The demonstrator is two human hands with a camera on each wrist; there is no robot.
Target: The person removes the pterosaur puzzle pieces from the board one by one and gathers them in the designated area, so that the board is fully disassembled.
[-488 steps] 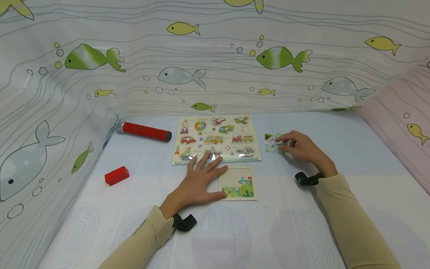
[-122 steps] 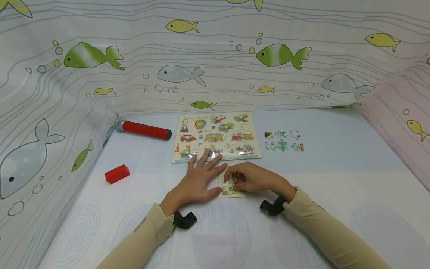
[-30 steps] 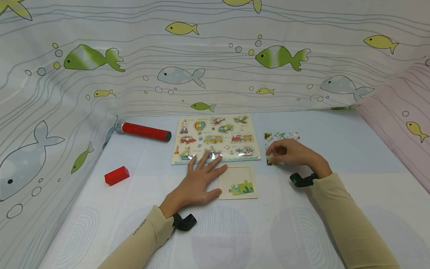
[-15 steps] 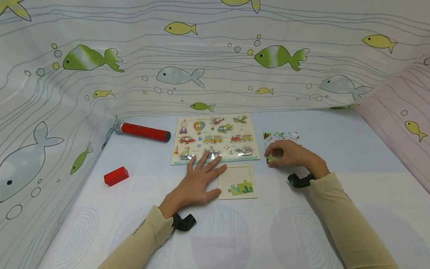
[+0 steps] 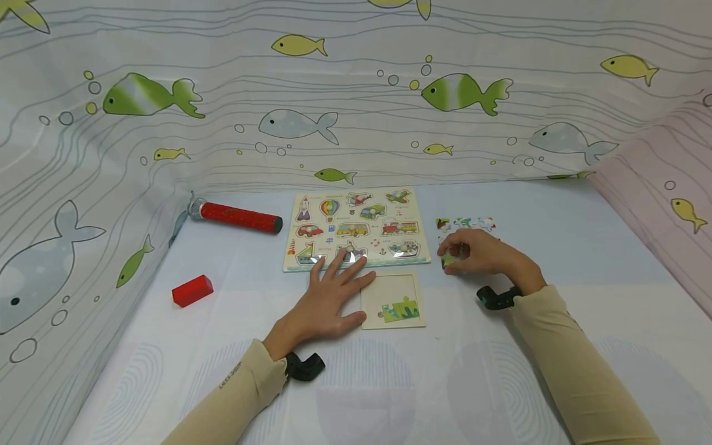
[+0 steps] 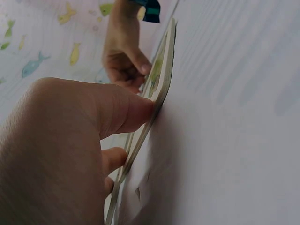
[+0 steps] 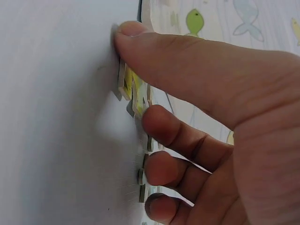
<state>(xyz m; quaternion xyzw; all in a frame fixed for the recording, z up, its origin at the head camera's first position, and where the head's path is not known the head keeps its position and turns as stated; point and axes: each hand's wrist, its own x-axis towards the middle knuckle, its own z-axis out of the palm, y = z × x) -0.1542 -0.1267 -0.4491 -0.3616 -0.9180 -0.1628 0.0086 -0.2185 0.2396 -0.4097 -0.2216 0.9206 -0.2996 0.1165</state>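
My left hand (image 5: 328, 303) lies with fingers spread, its thumb and fingertips on the left edge of a small wooden puzzle tray (image 5: 389, 285). In the tray's lower right, green joined jigsaw pieces (image 5: 402, 311) lie flat. To the tray's upper right, my right hand (image 5: 481, 252) curls thumb and forefinger about a green jigsaw piece (image 5: 447, 261) at table level. In the right wrist view, yellow-green pieces (image 7: 133, 84) show between the thumb and forefinger. Loose jigsaw pieces (image 5: 466, 224) lie in a row behind that hand, which hides others.
A peg puzzle board (image 5: 356, 230) with vehicle pictures lies behind the tray, under some left fingertips. At left are a red microphone (image 5: 239, 216) and a red block (image 5: 192, 291). A fish-printed cloth (image 5: 356, 93) rises at the back and sides.
Over the earlier frames, pieces left the tray and the loose group grew. My right hand moved from the tray to that group. In the last half second it barely shifts; my left hand stays.
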